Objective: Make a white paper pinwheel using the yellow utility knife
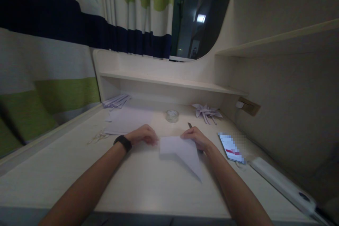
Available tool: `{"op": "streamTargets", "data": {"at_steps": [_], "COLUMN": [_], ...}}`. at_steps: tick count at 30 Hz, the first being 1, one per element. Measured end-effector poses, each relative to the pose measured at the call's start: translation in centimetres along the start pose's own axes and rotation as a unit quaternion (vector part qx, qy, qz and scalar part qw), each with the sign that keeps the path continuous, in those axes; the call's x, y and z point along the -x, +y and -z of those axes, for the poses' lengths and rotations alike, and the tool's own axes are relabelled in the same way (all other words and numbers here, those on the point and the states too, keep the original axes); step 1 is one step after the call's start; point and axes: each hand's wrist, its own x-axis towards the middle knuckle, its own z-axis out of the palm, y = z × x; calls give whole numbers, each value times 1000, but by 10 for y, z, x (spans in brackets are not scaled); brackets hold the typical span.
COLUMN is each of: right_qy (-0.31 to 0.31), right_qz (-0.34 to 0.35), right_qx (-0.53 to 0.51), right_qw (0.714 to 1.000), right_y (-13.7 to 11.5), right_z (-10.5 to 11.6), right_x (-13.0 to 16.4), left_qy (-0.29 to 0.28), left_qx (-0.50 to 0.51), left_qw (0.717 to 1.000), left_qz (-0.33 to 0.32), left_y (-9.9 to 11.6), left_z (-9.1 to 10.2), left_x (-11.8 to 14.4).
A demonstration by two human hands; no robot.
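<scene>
I'm pinching a folded white paper [185, 150] with my right hand [196, 138] and holding my left hand [144, 135] just beside its left edge; a clear tape roll [172, 119] and paper pinwheels [205, 110] are lying beyond.

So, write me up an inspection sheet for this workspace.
Surface: desk, pale, things mostly toward the back and right.
Job's things: paper, apparently folded, under the right hand; sheets and sticks back left; tape at mid-back; pinwheels back right.
Clutter: phone and white bar on the right; thin strands by the sheets.
Hands: right grips the paper, a dark tool partly hidden by it; left hand beside the paper's left end, fingers blurred.
Cables: cord hangs from a plug in the wall socket; far end unclear.
Surroundings: curtain, shelf, dark glass.
</scene>
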Motion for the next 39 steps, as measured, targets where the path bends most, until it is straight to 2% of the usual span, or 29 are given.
{"op": "streamTargets", "data": {"at_steps": [2, 4, 6, 10, 16, 22, 30, 36, 39], "right_qy": [12, 15, 18, 25, -38, -62, -78, -122, -112], "right_qz": [3, 7, 9, 8, 9, 23, 21, -37, -45], "right_qx": [-8, -6, 5, 18, 47, 106, 110, 118, 100], "right_qw": [1000, 1000, 1000, 999, 998, 992, 991, 985, 988], "right_y": [1, 3, 6, 8, 2, -1, -5, -5, -2], "right_z": [-2, -8, -17, -33, -38, -39, -26, -6, 3], "right_x": [-1, -4, -7, -9, -4, -3, 1, 5, 4], "left_qy": [55, 77, 47, -36, -52, -55, -50, -48, -41], "left_qx": [23, 46, 36, -44, -97, -108, -73, -59, -63], "left_qw": [998, 996, 997, 995, 989, 988, 993, 996, 996], "left_qz": [-5, -24, -43, -78, -99, -93, -82, -45, -45], "left_y": [-2, 0, 5, 13, 4, 0, 2, 1, 0], "left_z": [2, -1, -9, -24, -31, -35, -25, -14, -11], "left_x": [-1, -2, -2, -3, -10, -12, -9, -7, -6]}}
